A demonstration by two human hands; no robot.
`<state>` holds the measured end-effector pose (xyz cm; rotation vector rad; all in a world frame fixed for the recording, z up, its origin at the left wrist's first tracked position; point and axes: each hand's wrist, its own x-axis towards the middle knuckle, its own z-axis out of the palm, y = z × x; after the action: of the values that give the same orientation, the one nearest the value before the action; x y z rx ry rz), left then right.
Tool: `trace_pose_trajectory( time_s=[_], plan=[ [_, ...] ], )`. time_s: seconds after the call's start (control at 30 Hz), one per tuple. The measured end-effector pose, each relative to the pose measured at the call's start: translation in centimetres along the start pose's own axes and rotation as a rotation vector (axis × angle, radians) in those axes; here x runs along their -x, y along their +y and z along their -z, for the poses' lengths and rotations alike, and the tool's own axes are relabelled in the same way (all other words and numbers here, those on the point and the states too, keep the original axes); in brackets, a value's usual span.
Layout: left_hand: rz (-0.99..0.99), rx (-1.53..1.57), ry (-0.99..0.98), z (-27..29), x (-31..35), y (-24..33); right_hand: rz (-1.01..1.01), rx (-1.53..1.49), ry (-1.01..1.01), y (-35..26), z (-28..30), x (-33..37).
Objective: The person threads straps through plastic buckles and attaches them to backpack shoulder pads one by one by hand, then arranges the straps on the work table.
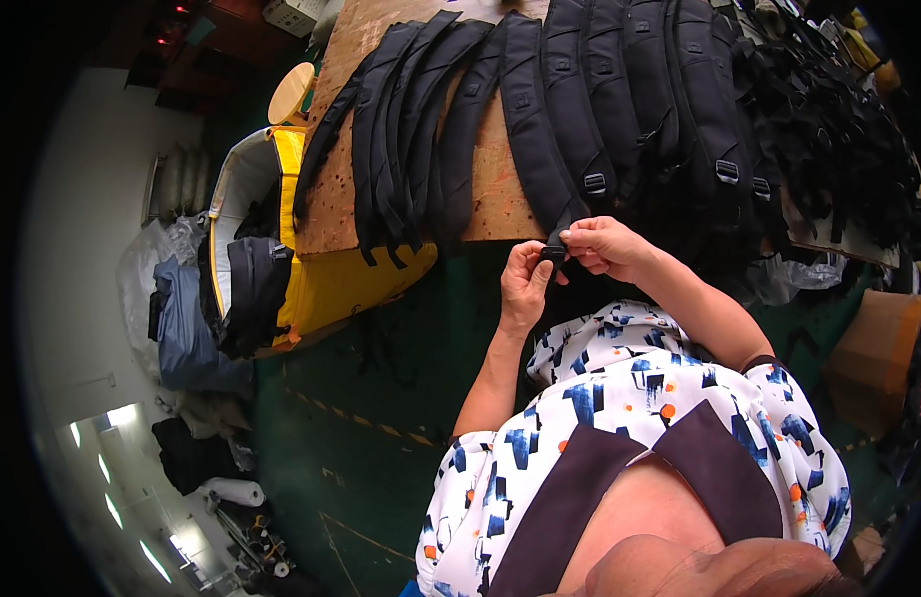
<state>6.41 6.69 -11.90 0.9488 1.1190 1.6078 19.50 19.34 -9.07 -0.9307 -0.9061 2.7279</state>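
At the table's front edge, my left hand (525,286) is closed on a black plastic buckle (553,254), thumb against it. My right hand (608,247) pinches the webbing at the lower end of a padded black shoulder strap (536,139), just beside the buckle. The strap lies on the wooden table (492,204), its tip reaching over the edge to my hands. To its right, several similar straps lie side by side, one with a buckle (595,183) fitted. More black straps (406,129) lie to the left, some hanging over the edge. My fingers partly hide the webbing.
Left of the table stands a yellow bag (326,289) with black pieces in it. A blue-grey bundle (187,323) and clear plastic lie beyond it. Tangled black webbing (828,129) is heaped at the right, above a cardboard box (871,358). A round stool (291,93) stands behind.
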Motion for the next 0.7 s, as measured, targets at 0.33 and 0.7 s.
trace_pose_trajectory(
  time_s=[0.33, 0.7],
  plan=[
    [0.023, -0.056, -0.019, -0.1, 0.0, 0.2, -0.034, 0.027, 0.02, -0.1, 0.2, 0.0],
    [0.152, -0.018, -0.087, -0.1, -0.7, 1.0, -0.003, 0.166, -0.138, -0.8, 1.3, 0.2]
  ],
)
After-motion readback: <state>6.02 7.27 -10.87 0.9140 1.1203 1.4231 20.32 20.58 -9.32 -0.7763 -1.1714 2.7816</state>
